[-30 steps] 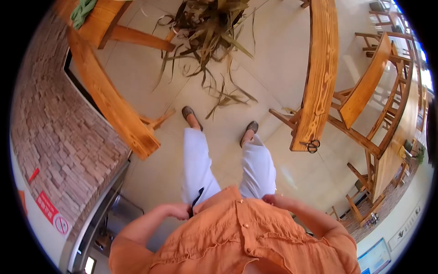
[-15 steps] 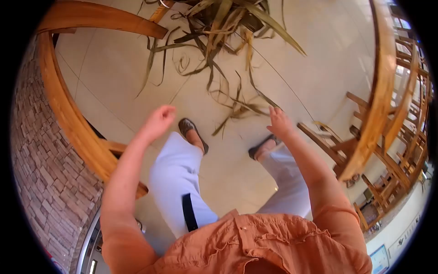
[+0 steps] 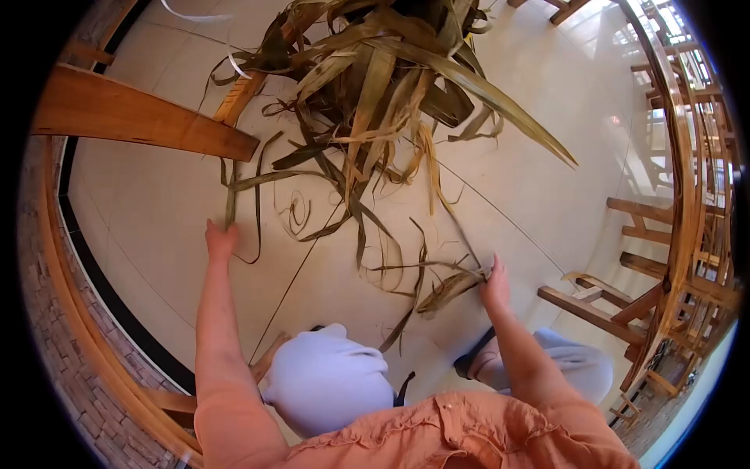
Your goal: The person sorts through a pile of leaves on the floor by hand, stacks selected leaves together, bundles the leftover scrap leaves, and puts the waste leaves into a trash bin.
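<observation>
A big tangle of dry, long leaves (image 3: 383, 86), green-brown and partly curled, lies on the tiled floor ahead of me. My left hand (image 3: 222, 241) is low at the left, its fingers closed at the lower end of a narrow leaf strip (image 3: 230, 199). Over on the right, my right hand (image 3: 494, 288) has its fingers closed on the end of some loose leaf strips (image 3: 449, 291) near the floor. Thin curled shreds lie between the two hands.
A wooden beam (image 3: 148, 116) juts in from the left above the floor. Wooden frames with rungs (image 3: 601, 316) stand at the right. A stone-patterned wall (image 3: 74, 375) runs along the left. My bent knee (image 3: 328, 379) is between my arms.
I have bent lower, and the leaf pile appears closer. Both hands have moved apart and down to the floor, from free air onto leaf strips at left and right.
</observation>
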Available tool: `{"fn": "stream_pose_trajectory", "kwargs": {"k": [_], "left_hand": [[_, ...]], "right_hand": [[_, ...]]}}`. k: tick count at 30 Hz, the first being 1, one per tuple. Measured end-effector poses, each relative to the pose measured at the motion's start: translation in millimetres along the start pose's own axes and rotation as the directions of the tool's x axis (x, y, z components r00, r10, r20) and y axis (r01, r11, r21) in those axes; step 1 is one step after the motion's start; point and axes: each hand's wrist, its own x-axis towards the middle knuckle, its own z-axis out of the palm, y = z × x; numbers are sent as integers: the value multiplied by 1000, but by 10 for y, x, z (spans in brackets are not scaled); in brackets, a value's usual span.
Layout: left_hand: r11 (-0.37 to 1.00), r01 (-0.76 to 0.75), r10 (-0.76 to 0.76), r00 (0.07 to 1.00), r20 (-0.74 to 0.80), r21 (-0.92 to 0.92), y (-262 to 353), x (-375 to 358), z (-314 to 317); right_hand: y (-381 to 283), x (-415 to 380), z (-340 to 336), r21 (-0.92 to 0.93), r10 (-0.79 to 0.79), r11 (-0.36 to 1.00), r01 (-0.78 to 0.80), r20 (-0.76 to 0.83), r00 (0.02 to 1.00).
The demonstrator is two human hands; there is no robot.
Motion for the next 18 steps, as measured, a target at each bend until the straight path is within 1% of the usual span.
{"fn": "stream_pose_trajectory", "kwargs": {"k": [1, 2, 4, 5, 6, 7, 8, 9, 10, 11, 12, 13, 14, 15, 16, 17, 18], "left_hand": [[999, 53, -53, 998, -28, -10, 12, 100, 60], [994, 107, -108, 993, -57, -13, -21, 182, 94], [966, 190, -175, 980, 96, -177, 362, 185, 107], [978, 77, -48, 988, 149, -194, 655, 123, 116], [976, -36, 80, 976, 202, -214, 939, 32, 205], [969, -243, 245, 967, 76, -34, 1047, -16, 481], [920, -391, 392, 920, 24, -13, 1196, -164, 687], [883, -460, 467, 880, 85, -92, 1339, -287, 876], [872, -475, 489, 852, 186, -119, 1622, -535, 908], [821, -554, 571, 801, 179, -138, 1811, -648, 1131], [780, -607, 624, 736, 263, -153, 1959, -773, 1327], [728, -644, 680, 636, 366, -233, 2002, -958, 1484], [673, -669, 727, 518, 451, -315, 2071, -1115, 1579], [662, -667, 719, 437, 540, -342, 2222, -1313, 1334], [657, -659, 698, 349, 625, -365, 2328, -1479, 1049], [617, -726, 707, 342, 618, -304, 2250, -1522, 1002], [580, -780, 712, 343, 613, -236, 2141, -1555, 952]], "right_hand": [[-58, 33, 4, 81, 125, 989, -120, -57, 991], [-83, 66, 67, 113, 115, 988, -105, -87, 990], [-180, 311, 206, 185, 99, 980, -69, -156, 983], [-387, 449, 179, 214, 82, 975, -55, -120, 989], [-662, 591, 109, 244, 68, 969, -46, -83, 994], [-879, 733, 89, 251, 32, 968, -8, -93, 995], [-1054, 827, 107, 257, -1, 966, 28, -102, 995], [-1205, 906, 155, 260, -78, 960, 102, -98, 992], [-1391, 978, 200, 268, -155, 947, 178, -104, 982], [-1696, 1080, 139, 306, -138, 942, 136, -15, 990], [-1913, 1060, 109, 297, -216, 932, 207, -3, 976], [-2007, 1039, 167, 305, -354, 896, 324, 45, 934], [-2068, 968, 249, 223, -326, 928, 300, 90, 941], [-2130, 909, 183, 202, -363, 926, 320, 237, 901], [-2140, 818, 82, 228, -408, 908, 351, 290, 866], [-2133, 705, -6, 255, -451, 889, 380, 350, 821], [-2034, 623, -154, 242, -529, 847, 473, 315, 788]]}}
